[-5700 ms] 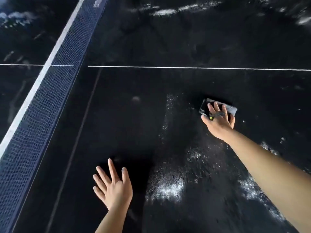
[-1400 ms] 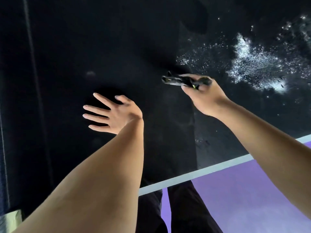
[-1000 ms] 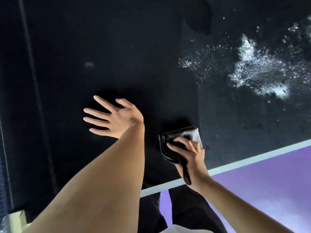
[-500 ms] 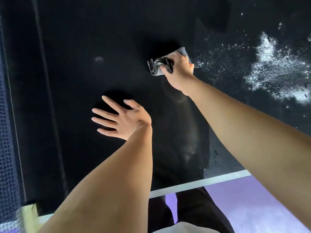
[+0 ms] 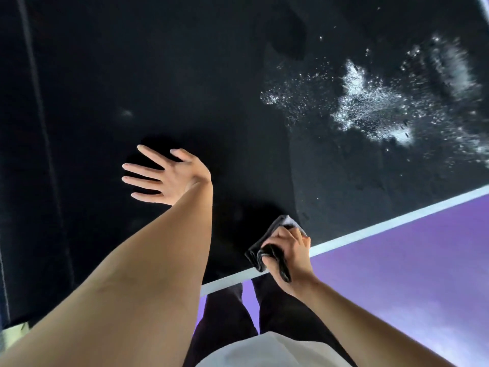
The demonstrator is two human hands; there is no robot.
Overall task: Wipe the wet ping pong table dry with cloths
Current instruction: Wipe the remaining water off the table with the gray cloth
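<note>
At the near edge: right hand (image 5: 288,256) clutches a bunched dark cloth (image 5: 267,245), pressing it on the ping pong table (image 5: 211,75) beside its white border.
Left hand (image 5: 169,177): fingers spread wide, palm flat on the dark top — holding nothing.
Water: glistening droplets (image 5: 370,112) lie well apart, far right.
Risk: a wadded cloth may only smear — and the bracing palm could slip on damp surface.

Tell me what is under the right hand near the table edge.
A dark cloth lies bunched under the right hand, on the black table by its white edge line. Whether the surface beneath is wet is hidden.
</note>
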